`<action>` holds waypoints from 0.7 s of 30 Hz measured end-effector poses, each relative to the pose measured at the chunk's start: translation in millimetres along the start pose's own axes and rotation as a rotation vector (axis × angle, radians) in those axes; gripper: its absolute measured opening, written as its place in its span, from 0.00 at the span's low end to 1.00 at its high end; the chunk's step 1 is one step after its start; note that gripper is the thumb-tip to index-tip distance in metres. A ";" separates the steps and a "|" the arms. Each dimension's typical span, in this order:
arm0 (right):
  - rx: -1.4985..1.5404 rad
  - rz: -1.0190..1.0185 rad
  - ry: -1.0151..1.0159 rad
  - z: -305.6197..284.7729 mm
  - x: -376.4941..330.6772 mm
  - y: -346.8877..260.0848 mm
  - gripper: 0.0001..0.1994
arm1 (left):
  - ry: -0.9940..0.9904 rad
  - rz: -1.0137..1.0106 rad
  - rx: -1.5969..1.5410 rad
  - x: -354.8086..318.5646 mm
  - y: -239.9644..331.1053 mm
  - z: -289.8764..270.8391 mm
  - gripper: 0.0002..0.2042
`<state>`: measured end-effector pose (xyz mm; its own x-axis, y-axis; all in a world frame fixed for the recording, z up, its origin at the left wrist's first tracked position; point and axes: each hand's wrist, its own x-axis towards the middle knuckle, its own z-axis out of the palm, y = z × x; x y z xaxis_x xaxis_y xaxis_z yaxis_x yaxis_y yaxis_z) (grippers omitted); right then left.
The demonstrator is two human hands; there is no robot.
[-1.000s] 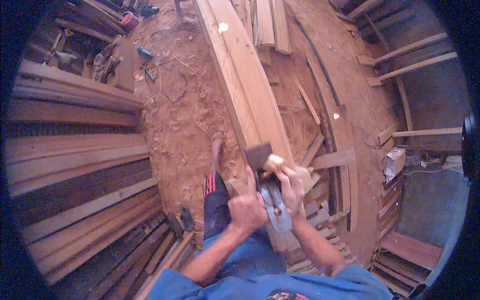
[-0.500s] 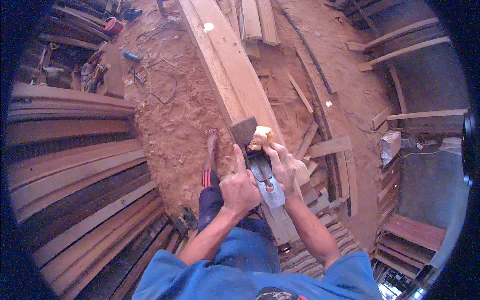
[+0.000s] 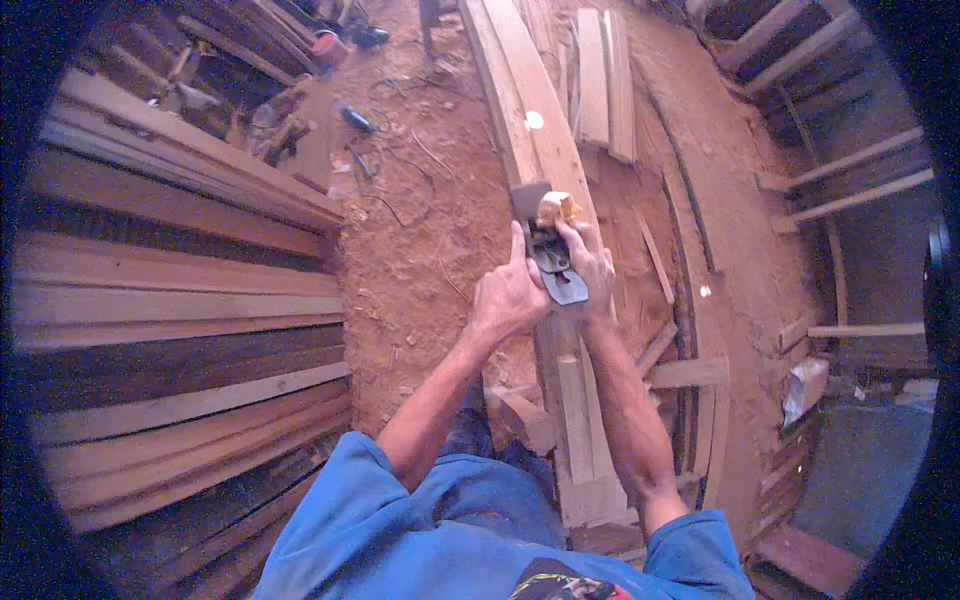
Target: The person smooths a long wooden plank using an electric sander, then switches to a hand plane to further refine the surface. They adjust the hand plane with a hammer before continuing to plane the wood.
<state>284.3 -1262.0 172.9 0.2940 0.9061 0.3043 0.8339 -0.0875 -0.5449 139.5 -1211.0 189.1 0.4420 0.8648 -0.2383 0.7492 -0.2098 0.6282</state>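
Note:
A hand plane (image 3: 567, 289) rests on a long pale timber beam (image 3: 548, 155) that runs away from me. My left hand (image 3: 507, 298) grips the plane's left side, its index finger stretched forward along the edge. On the opposite side, my right hand (image 3: 594, 268) is closed round the plane, with fingers near its throat. A curled clump of wood shavings (image 3: 557, 208) bulges out just ahead of the right fingers. The plane's flat front end (image 3: 531, 198) lies on the beam beyond the shavings. Its underside is hidden against the wood.
Stacked planks (image 3: 190, 300) fill the left side. A blue power tool (image 3: 356, 119) with a cable lies on the reddish ground. Loose boards (image 3: 605, 90) lie beyond the beam to the right, with wood scraps lower down. Timber racks (image 3: 860, 190) stand at the far right.
Both hands have pushed the plane forward along the beam, away from my body, and my arms are more stretched out. The shavings travel with it. My view has shifted too.

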 end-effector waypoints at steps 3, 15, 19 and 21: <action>0.058 -0.021 -0.034 -26.8 -48.7 -26.9 0.36 | -0.144 0.350 -0.487 -67.1 -17.9 -11.7 0.49; 0.109 -0.450 -0.565 -114.4 -257.6 -133.0 0.29 | -0.839 -0.732 -1.469 -334.4 -88.3 28.5 0.20; 0.113 -0.384 -0.842 -114.9 -202.4 -147.6 0.27 | -0.710 -0.655 -1.326 -307.1 -105.4 0.1 0.19; 0.083 -0.375 -0.809 -87.4 -168.5 -160.7 0.26 | -0.697 -0.605 -1.252 -277.2 -120.2 -22.3 0.19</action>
<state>141.6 -1436.8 277.5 -0.4363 0.8867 -0.1533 0.7635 0.2746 -0.5846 -84.0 -1415.4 196.1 0.6366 0.2268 -0.7371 0.1765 0.8876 0.4255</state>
